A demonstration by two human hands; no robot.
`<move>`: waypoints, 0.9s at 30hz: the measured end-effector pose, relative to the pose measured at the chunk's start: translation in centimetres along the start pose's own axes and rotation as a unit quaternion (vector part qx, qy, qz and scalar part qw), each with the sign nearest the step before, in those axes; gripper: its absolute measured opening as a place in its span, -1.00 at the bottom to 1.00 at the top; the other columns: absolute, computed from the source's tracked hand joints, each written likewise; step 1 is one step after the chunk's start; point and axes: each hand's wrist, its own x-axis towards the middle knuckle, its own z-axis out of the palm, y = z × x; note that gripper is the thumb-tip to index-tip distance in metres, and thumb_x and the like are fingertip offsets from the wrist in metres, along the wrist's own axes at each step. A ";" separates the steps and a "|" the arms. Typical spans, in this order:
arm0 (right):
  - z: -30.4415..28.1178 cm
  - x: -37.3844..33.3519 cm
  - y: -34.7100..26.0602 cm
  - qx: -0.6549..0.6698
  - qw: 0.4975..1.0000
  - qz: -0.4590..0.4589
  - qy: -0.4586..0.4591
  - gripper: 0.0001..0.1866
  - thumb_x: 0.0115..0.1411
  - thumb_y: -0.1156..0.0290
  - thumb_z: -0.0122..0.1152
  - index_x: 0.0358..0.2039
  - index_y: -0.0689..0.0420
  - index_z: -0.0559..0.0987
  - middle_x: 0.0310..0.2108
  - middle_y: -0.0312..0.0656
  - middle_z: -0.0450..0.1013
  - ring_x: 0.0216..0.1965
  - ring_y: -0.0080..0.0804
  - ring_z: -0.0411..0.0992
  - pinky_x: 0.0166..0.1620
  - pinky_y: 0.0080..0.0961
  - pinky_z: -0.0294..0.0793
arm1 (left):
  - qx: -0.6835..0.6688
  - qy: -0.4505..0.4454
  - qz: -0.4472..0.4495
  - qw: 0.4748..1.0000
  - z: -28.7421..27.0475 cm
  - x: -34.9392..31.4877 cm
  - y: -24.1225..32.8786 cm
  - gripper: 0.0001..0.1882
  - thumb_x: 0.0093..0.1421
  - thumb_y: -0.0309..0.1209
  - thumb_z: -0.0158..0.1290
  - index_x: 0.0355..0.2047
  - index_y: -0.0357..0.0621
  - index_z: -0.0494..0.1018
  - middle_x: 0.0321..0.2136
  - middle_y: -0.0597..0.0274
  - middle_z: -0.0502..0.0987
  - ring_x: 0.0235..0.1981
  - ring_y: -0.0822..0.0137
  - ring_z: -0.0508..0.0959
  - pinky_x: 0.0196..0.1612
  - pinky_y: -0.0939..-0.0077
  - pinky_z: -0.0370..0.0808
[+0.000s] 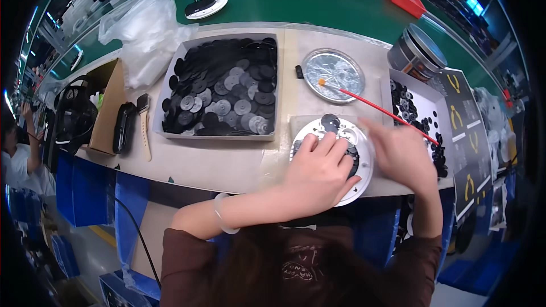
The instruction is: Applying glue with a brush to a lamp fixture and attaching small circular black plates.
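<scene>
A round white plastic housing (365, 166) with black parts inside lies at the near edge of the table. Bent over it, my left hand (324, 167) grips it from above, its fingers on the inner parts. A dark grey gear disc (330, 122) shows at the housing's far side, just beyond those fingertips. My right hand (402, 156) is at the housing's right, smeared by motion; whether it holds anything is not visible. Past that hand, a red stick (387, 112) slants from a round metal lid (344, 74) with an orange-yellow blob across to a box of small black parts (405, 108).
A white box (272, 131) full of black gear discs stands left of centre. Further left are a wristwatch (145, 128), a cardboard box (111, 108) and a clear plastic bag (145, 34). A tin can (418, 51) stands back right; a green conveyor belt (273, 5) runs behind.
</scene>
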 end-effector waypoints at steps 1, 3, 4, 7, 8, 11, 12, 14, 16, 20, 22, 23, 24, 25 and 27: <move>-0.4 1.3 -0.5 0.050 0.996 0.025 0.075 -0.70 0.04 0.52 0.01 -0.18 0.10 0.51 -0.69 -0.01 0.36 -0.62 -0.12 0.39 -0.51 -0.32 0.34 | 0.005 0.020 0.002 1.000 0.2 0.0 -0.1 -0.70 -0.07 -0.20 0.12 -0.58 -0.22 0.42 -0.49 0.18 0.33 -0.37 0.24 0.31 -0.34 0.40 0.19; -0.7 4.2 -1.4 0.115 0.974 -0.061 0.183 -0.76 0.00 0.53 0.09 -0.27 0.09 0.55 -0.53 -0.09 0.45 -0.47 -0.17 0.40 -0.38 -0.37 0.37 | 0.013 0.036 0.000 0.999 0.2 0.0 0.1 -0.70 -0.08 -0.18 0.14 -0.60 -0.18 0.42 -0.52 0.20 0.32 -0.40 0.25 0.32 -0.36 0.41 0.19; -0.5 6.2 -2.1 0.117 0.969 -0.111 0.187 -0.78 -0.01 0.50 0.12 -0.29 0.09 0.56 -0.49 -0.13 0.45 -0.42 -0.20 0.40 -0.35 -0.38 0.37 | 0.014 0.037 -0.001 0.999 0.2 -0.1 0.0 -0.70 -0.08 -0.18 0.14 -0.60 -0.18 0.42 -0.52 0.20 0.32 -0.40 0.25 0.32 -0.36 0.41 0.19; 0.6 10.9 -4.8 0.111 0.971 -0.190 0.098 -0.81 -0.05 0.42 0.19 -0.36 0.10 0.58 -0.43 -0.21 0.45 -0.30 -0.28 0.37 -0.25 -0.39 0.38 | -0.003 0.059 -0.001 0.998 0.1 -0.1 0.3 -0.72 -0.10 -0.23 0.12 -0.57 -0.22 0.43 -0.48 0.17 0.33 -0.33 0.23 0.31 -0.30 0.40 0.18; 1.4 12.4 -5.4 0.085 0.973 -0.205 0.062 -0.81 -0.07 0.38 0.21 -0.38 0.10 0.58 -0.44 -0.22 0.44 -0.27 -0.29 0.37 -0.22 -0.39 0.38 | -0.010 0.058 -0.006 0.998 0.2 -0.1 0.3 -0.72 -0.10 -0.23 0.12 -0.57 -0.22 0.43 -0.48 0.18 0.33 -0.33 0.23 0.31 -0.30 0.40 0.18; 4.0 14.9 -6.5 0.018 0.981 -0.190 0.019 -0.81 -0.11 0.32 0.26 -0.45 0.10 0.58 -0.46 -0.23 0.42 -0.24 -0.28 0.36 -0.20 -0.39 0.38 | -0.015 0.051 -0.018 0.998 0.1 -0.4 0.3 -0.72 -0.10 -0.22 0.13 -0.57 -0.20 0.42 -0.48 0.18 0.33 -0.35 0.24 0.32 -0.31 0.41 0.19; 4.6 15.4 -6.7 -0.025 0.987 -0.157 0.013 -0.81 -0.14 0.30 0.29 -0.50 0.10 0.58 -0.47 -0.22 0.42 -0.24 -0.27 0.36 -0.19 -0.38 0.38 | -0.015 0.046 -0.022 0.999 0.2 -0.4 0.3 -0.72 -0.10 -0.21 0.15 -0.57 -0.18 0.42 -0.48 0.18 0.34 -0.37 0.25 0.33 -0.32 0.42 0.20; 4.4 16.3 -6.9 -0.011 0.990 -0.141 -0.019 -0.80 -0.15 0.29 0.30 -0.52 0.10 0.56 -0.47 -0.21 0.42 -0.23 -0.26 0.36 -0.18 -0.38 0.38 | -0.009 0.052 -0.027 0.998 0.2 -0.4 0.3 -0.72 -0.10 -0.21 0.15 -0.58 -0.18 0.41 -0.49 0.19 0.33 -0.37 0.25 0.33 -0.32 0.42 0.19; 4.5 16.5 -6.8 0.003 0.991 -0.123 -0.050 -0.79 -0.16 0.28 0.31 -0.53 0.11 0.55 -0.46 -0.19 0.42 -0.22 -0.26 0.36 -0.18 -0.37 0.37 | -0.012 0.059 -0.022 0.998 0.3 -0.4 0.2 -0.72 -0.10 -0.21 0.14 -0.58 -0.18 0.41 -0.49 0.20 0.33 -0.37 0.26 0.32 -0.33 0.43 0.19; 4.5 16.5 -6.9 0.025 0.993 -0.115 -0.025 -0.78 -0.19 0.34 0.32 -0.49 0.09 0.52 -0.44 -0.22 0.43 -0.22 -0.27 0.37 -0.18 -0.36 0.37 | -0.011 0.063 -0.028 0.998 0.4 -0.5 0.2 -0.71 -0.10 -0.20 0.14 -0.57 -0.18 0.41 -0.49 0.20 0.32 -0.36 0.26 0.32 -0.33 0.43 0.19; 3.5 17.0 -7.2 0.014 0.985 -0.084 -0.147 -0.76 -0.19 0.36 0.31 -0.46 0.10 0.51 -0.37 -0.22 0.43 -0.19 -0.27 0.36 -0.16 -0.34 0.35 | -0.009 0.062 -0.032 0.998 0.5 -0.5 0.2 -0.71 -0.11 -0.20 0.15 -0.58 -0.18 0.41 -0.49 0.20 0.32 -0.36 0.26 0.31 -0.33 0.44 0.18; 3.5 17.1 -7.4 0.015 0.985 -0.086 -0.147 -0.76 -0.19 0.36 0.31 -0.46 0.10 0.51 -0.37 -0.22 0.43 -0.19 -0.27 0.36 -0.16 -0.34 0.35 | -0.015 0.067 -0.030 0.997 0.6 -0.5 0.2 -0.71 -0.11 -0.20 0.15 -0.58 -0.18 0.41 -0.49 0.20 0.32 -0.36 0.26 0.31 -0.33 0.44 0.18; 3.4 17.3 -7.5 0.017 0.984 -0.075 -0.160 -0.76 -0.19 0.36 0.31 -0.45 0.10 0.51 -0.38 -0.22 0.44 -0.20 -0.27 0.36 -0.16 -0.33 0.35 | -0.020 0.072 -0.029 0.997 0.6 -0.5 0.2 -0.71 -0.11 -0.21 0.15 -0.58 -0.18 0.41 -0.48 0.20 0.32 -0.36 0.26 0.31 -0.33 0.44 0.18; 3.4 17.3 -7.5 0.017 0.983 -0.062 -0.173 -0.75 -0.20 0.36 0.32 -0.45 0.10 0.51 -0.39 -0.23 0.45 -0.20 -0.27 0.37 -0.15 -0.32 0.34 | -0.019 0.072 -0.029 0.997 0.6 -0.5 0.2 -0.71 -0.11 -0.21 0.15 -0.58 -0.18 0.41 -0.48 0.20 0.32 -0.36 0.26 0.31 -0.33 0.44 0.18; 4.0 17.2 -7.1 0.008 0.986 -0.091 -0.136 -0.75 -0.21 0.37 0.32 -0.46 0.11 0.51 -0.44 -0.24 0.46 -0.23 -0.27 0.39 -0.17 -0.33 0.35 | -0.017 0.074 -0.033 0.997 0.6 -0.5 0.3 -0.71 -0.12 -0.21 0.15 -0.59 -0.18 0.41 -0.48 0.20 0.32 -0.36 0.26 0.31 -0.33 0.44 0.18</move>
